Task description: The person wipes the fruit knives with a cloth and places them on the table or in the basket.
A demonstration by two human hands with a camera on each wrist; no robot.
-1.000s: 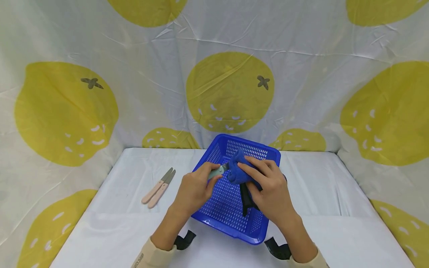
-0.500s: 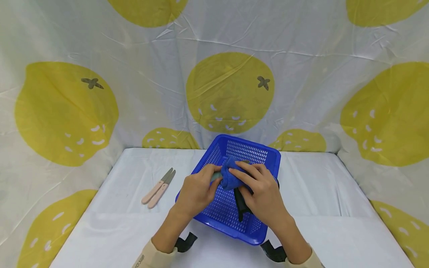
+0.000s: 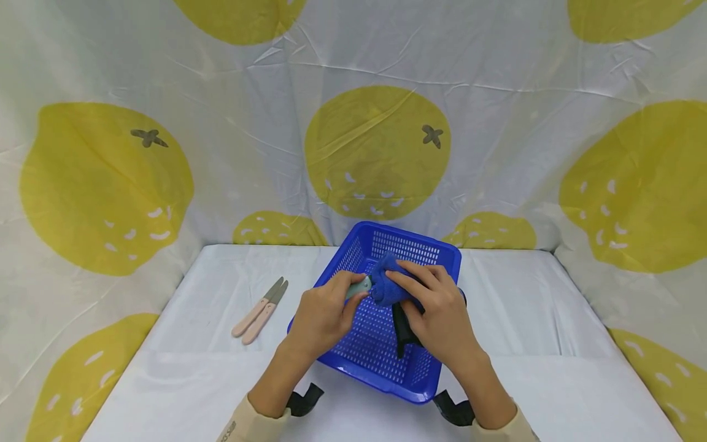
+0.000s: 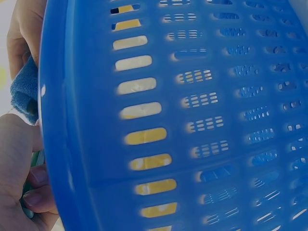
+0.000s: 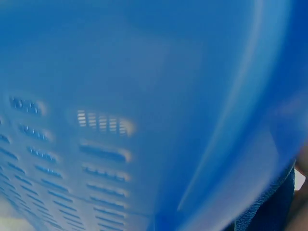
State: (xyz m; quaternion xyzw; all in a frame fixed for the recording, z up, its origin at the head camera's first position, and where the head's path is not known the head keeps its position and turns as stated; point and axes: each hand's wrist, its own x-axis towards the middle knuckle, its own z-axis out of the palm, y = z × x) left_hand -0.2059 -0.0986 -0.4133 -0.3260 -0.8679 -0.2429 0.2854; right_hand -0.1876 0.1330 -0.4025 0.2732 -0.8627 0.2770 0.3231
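Note:
Over the blue basket (image 3: 381, 383), my left hand (image 3: 320, 316) pinches a knife by its pale green handle (image 3: 359, 286). My right hand (image 3: 442, 313) grips a bunched blue cloth (image 3: 386, 285) wrapped around the blade, which is hidden inside it. A black piece (image 3: 403, 331) hangs below my right hand; I cannot tell what it is. In the left wrist view, the cloth (image 4: 25, 89) and my left hand (image 4: 19, 163) show past the basket rim (image 4: 53, 144). In the right wrist view, the basket wall (image 5: 144, 77) hides most of the work, and some cloth (image 5: 269, 207) shows at lower right.
Two pink-handled knives (image 3: 266, 313) lie side by side on the white-covered table (image 3: 182, 380), left of the basket. Behind stands a white curtain printed with yellow lemons (image 3: 375, 153). Black wrist mounts (image 3: 304, 400) show near both sleeves.
The cloth in my right hand slid left along the knife to the handle, then back a little to the right. My left hand stayed nearly still, and the pink-handled knives have not moved.

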